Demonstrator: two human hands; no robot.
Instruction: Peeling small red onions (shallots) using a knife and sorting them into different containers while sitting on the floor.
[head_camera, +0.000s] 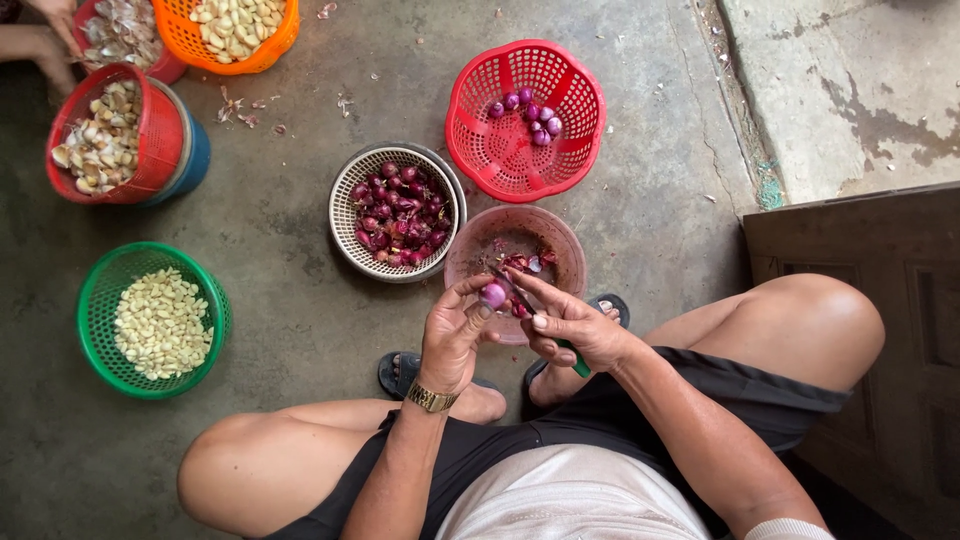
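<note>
Left hand: the left hand (452, 335) is raised over the knees, wrist bent upward, a gold watch (431, 398) worn at the wrist. Fingers are curled and closed on a shallot (493, 294), which is pinched between thumb and fingertips.

Right hand: the right hand (575, 330) is held just beside the left, forearm angled in from the lower right. Fingers are wrapped tight round a green-handled knife (545, 325); the index finger is extended along the blade, whose tip is laid against the shallot.

Shallot: held in the air above the near rim of the pink bowl (560, 240), in which purple peel scraps (525, 262) are seen.

Beige basket: a beige basket (345, 235) of unpeeled shallots is set on the floor (300, 330), touching the pink bowl's left side.

Red basket: a red basket (560, 150) with a few peeled shallots (528, 108) is placed beyond the bowl.

Green basket: a green basket (95, 300) of peeled garlic cloves (160, 322) is placed well apart, toward the floor's left edge.

Far left corner: red and orange baskets of garlic are grouped there; another person's hand (55, 15) is partly seen at the edge.
</note>
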